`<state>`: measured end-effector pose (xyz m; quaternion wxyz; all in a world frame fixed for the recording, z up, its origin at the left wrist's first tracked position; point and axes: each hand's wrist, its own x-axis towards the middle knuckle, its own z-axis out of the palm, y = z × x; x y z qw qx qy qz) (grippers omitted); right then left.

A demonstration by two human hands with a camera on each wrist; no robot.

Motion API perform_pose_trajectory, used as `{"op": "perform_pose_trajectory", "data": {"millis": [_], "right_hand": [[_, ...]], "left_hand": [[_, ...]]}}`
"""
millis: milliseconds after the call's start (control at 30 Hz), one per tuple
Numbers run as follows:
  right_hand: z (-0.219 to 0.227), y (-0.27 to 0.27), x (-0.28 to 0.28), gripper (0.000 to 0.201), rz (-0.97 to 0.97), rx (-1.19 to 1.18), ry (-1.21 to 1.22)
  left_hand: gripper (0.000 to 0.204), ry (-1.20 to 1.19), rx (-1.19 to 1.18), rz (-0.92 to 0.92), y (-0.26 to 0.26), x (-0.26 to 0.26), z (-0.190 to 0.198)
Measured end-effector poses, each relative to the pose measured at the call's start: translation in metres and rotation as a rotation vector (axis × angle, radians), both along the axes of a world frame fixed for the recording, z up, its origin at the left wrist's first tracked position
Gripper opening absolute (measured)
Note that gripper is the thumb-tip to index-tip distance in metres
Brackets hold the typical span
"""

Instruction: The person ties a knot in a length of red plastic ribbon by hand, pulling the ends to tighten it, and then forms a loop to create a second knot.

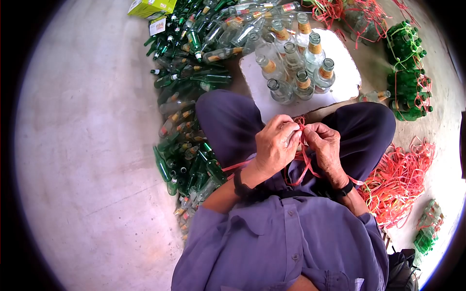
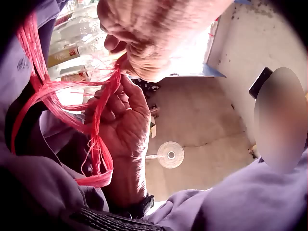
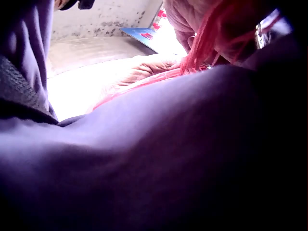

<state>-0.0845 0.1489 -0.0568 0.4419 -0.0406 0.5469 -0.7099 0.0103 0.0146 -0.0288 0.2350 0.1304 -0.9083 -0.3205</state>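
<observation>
Between the knees, the left hand (image 1: 279,143) and right hand (image 1: 323,145) meet, fingertips close together. Both pinch red plastic twine (image 1: 307,167), bunched into a knot-like gather where the fingers meet. Loose ends trail down over the lap and out to both sides. In the left wrist view, the left hand (image 2: 159,38) is at the top and the right hand (image 2: 127,127) lies below, with the twine (image 2: 102,110) hanging in loops from their fingertips. Sleeve and trouser cloth fills most of the right wrist view, where twine (image 3: 199,48) shows at the upper right.
Ahead, several clear glass bottles (image 1: 280,92) stand on a white board (image 1: 347,70). Loose green and clear bottles (image 1: 213,78) pile up on the left. Tied bundles of green bottles (image 1: 410,87) stand at right, beyond a heap of tangled red twine (image 1: 398,184). A green carton (image 1: 153,7) sits far left.
</observation>
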Motion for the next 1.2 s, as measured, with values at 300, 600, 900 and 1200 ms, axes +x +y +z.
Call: {"op": "perform_pose_trajectory", "data": {"millis": [300, 600, 900, 1200], "right_hand": [[-0.007, 0.000, 0.002, 0.012, 0.007, -0.016, 0.057], [-0.011, 0.000, 0.001, 0.013, 0.023, 0.048, 0.089], [-0.008, -0.002, 0.000, 0.013, 0.045, 0.055, 0.077], [-0.007, -0.001, 0.001, 0.012, 0.029, 0.074, 0.118]], "left_hand": [[0.019, -0.063, 0.078, -0.008, 0.003, -0.001, -0.002], [0.018, -0.018, 0.409, 0.027, 0.000, 0.002, -0.020], [0.008, -0.068, 0.886, -0.017, -0.006, 0.005, -0.025], [0.003, -0.104, 1.218, -0.045, -0.006, 0.005, -0.023]]}}
